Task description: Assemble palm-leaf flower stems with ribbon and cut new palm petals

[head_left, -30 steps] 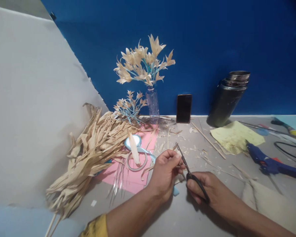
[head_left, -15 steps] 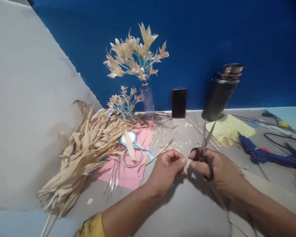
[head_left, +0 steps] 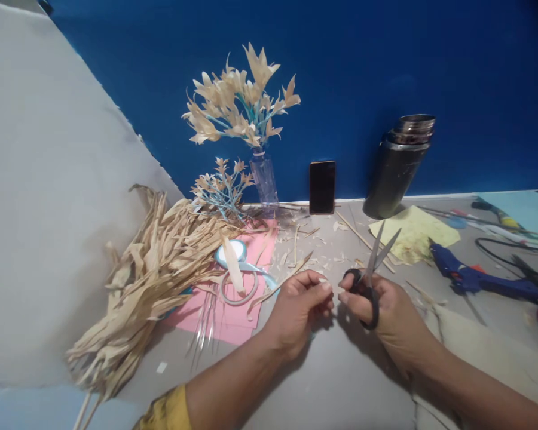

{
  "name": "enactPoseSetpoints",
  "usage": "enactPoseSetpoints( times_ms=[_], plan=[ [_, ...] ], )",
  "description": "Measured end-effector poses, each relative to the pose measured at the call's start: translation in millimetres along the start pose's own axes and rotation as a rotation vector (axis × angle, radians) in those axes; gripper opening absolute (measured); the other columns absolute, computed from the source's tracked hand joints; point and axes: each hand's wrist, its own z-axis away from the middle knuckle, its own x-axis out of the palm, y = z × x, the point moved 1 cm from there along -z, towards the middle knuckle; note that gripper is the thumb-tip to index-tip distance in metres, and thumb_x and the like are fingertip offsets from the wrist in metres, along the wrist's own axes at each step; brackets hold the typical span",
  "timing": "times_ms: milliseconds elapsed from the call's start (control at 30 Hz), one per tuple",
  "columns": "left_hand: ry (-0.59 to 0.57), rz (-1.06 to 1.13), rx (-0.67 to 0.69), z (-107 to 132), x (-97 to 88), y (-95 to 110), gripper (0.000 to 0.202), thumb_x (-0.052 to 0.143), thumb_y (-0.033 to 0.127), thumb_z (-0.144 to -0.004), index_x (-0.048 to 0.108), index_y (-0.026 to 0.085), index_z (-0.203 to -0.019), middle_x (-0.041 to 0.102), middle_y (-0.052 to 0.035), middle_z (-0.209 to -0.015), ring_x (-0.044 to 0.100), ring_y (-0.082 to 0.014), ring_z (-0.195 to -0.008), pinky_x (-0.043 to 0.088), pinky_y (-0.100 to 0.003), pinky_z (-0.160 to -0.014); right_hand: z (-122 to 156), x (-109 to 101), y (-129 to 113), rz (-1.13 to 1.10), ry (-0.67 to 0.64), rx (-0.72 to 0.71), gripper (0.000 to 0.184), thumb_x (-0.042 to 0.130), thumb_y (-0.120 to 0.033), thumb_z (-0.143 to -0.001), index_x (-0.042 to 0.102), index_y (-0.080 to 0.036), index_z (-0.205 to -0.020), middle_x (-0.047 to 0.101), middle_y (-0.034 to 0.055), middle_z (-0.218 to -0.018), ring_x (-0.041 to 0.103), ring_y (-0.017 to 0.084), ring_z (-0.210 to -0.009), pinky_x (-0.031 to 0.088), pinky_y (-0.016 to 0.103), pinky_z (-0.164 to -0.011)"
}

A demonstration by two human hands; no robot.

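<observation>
r hand (head_left: 392, 310) w/ scissors (head_left: 372, 264), spread apart; l hand (head_left: 302, 307) just beside, curled. dried husks (head_left: 161, 275) left, glue gun (head_left: 464, 273) right, phone (head_left: 322, 187) & flask (head_left: 395, 173) far.

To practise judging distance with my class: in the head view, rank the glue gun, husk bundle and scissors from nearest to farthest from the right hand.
1. Scissors: in the right hand itself.
2. Glue gun: to the hand's right.
3. Husk bundle: far left, beyond the left hand.

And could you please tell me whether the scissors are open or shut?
Open: the scissors in the right hand show two blades parted in a V.
</observation>
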Motion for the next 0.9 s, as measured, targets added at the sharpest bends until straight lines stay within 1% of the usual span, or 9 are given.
enactPoseSetpoints(
  times_ms=[133, 200, 300, 367, 433, 500, 633, 733, 900],
  plan=[
    [-0.014, 0.027, -0.032, -1, -1.5, 2, 0.034, 0.085, 0.034, -0.064, 0.056, 0.016, -0.071, 0.059, 0.0004, -0.062, 0.051, -0.0087, -0.055, 0.041, -0.022, -0.058, -1, 3, 4, -0.025, -0.106, 0.024, 0.029, 0.076, -0.037, -0.069, 0.059, -0.019, -0.085, 0.067, 0.0010, -0.073, 0.060, 0.017, -0.066, 0.044, 0.025, -0.059],
    [0.016, 0.042, -0.035, -2, -3.3, 5, 0.034, 0.085, 0.033, -0.064, 0.056, 0.017, -0.072, 0.061, 0.0003, -0.064, 0.053, -0.0088, -0.057, 0.041, -0.022, -0.060, -2, 3, 4, 0.003, -0.165, 0.028, 0.028, 0.075, -0.039, -0.071, 0.059, -0.019, -0.082, 0.064, -0.0005, -0.072, 0.056, 0.014, -0.064, 0.041, 0.023, -0.057],
    [0.080, 0.067, 0.041, -5, -7.1, 10, 0.030, 0.083, 0.030, -0.066, 0.056, 0.017, -0.074, 0.060, 0.0012, -0.063, 0.056, -0.0096, -0.058, 0.042, -0.021, -0.059, -2, 2, 4, 0.095, -0.299, 0.038, 0.033, 0.069, -0.049, -0.078, 0.059, -0.018, -0.076, 0.058, -0.0020, -0.066, 0.047, 0.011, -0.058, 0.035, 0.022, -0.053],
    [0.097, 0.078, 0.099, -7, -9.0, 13, 0.028, 0.080, 0.029, -0.069, 0.056, 0.017, -0.073, 0.061, 0.0007, -0.062, 0.056, -0.0097, -0.056, 0.041, -0.021, -0.057, 0, 3, 4, 0.159, -0.409, 0.045, 0.043, 0.061, -0.059, -0.083, 0.059, -0.018, -0.072, 0.054, -0.0017, -0.062, 0.043, 0.011, -0.055, 0.032, 0.023, -0.050],
    [0.114, 0.081, 0.116, -8, -9.7, 14, 0.026, 0.078, 0.029, -0.071, 0.055, 0.017, -0.071, 0.061, 0.0002, -0.062, 0.055, -0.0094, -0.054, 0.041, -0.021, -0.056, 3, 5, 4, 0.195, -0.484, 0.051, 0.051, 0.054, -0.067, -0.084, 0.057, -0.018, -0.069, 0.051, -0.0015, -0.060, 0.040, 0.011, -0.054, 0.030, 0.023, -0.048],
    [0.137, 0.078, 0.115, -8, -9.5, 14, 0.025, 0.076, 0.029, -0.072, 0.054, 0.017, -0.071, 0.061, -0.0001, -0.060, 0.055, -0.0094, -0.054, 0.041, -0.021, -0.055, 5, 7, 3, 0.204, -0.510, 0.062, 0.054, 0.055, -0.070, -0.081, 0.053, -0.018, -0.066, 0.049, -0.0018, -0.059, 0.038, 0.011, -0.054, 0.030, 0.023, -0.049],
    [0.149, 0.083, 0.116, -7, -8.1, 14, 0.027, 0.076, 0.030, -0.072, 0.053, 0.017, -0.071, 0.062, -0.0001, -0.060, 0.056, -0.0096, -0.053, 0.042, -0.021, -0.055, 8, 11, 3, 0.219, -0.521, 0.114, 0.052, 0.060, -0.068, -0.078, 0.047, -0.020, -0.063, 0.045, -0.0035, -0.057, 0.037, 0.011, -0.053, 0.028, 0.023, -0.048],
    [0.149, 0.092, 0.114, -6, -7.9, 14, 0.028, 0.077, 0.030, -0.070, 0.053, 0.017, -0.071, 0.061, 0.0003, -0.060, 0.056, -0.0095, -0.053, 0.043, -0.021, -0.055, 8, 12, 5, 0.226, -0.530, 0.124, 0.051, 0.060, -0.067, -0.078, 0.046, -0.020, -0.063, 0.045, -0.0038, -0.056, 0.037, 0.010, -0.051, 0.027, 0.023, -0.048],
    [0.156, 0.090, 0.119, -6, -8.3, 15, 0.028, 0.077, 0.031, -0.069, 0.053, 0.017, -0.070, 0.060, 0.0011, -0.059, 0.055, -0.0091, -0.052, 0.043, -0.021, -0.054, 7, 13, 8, 0.252, -0.527, 0.123, 0.048, 0.060, -0.063, -0.079, 0.048, -0.020, -0.061, 0.047, -0.0036, -0.054, 0.040, 0.011, -0.050, 0.031, 0.022, -0.048]
  ],
)
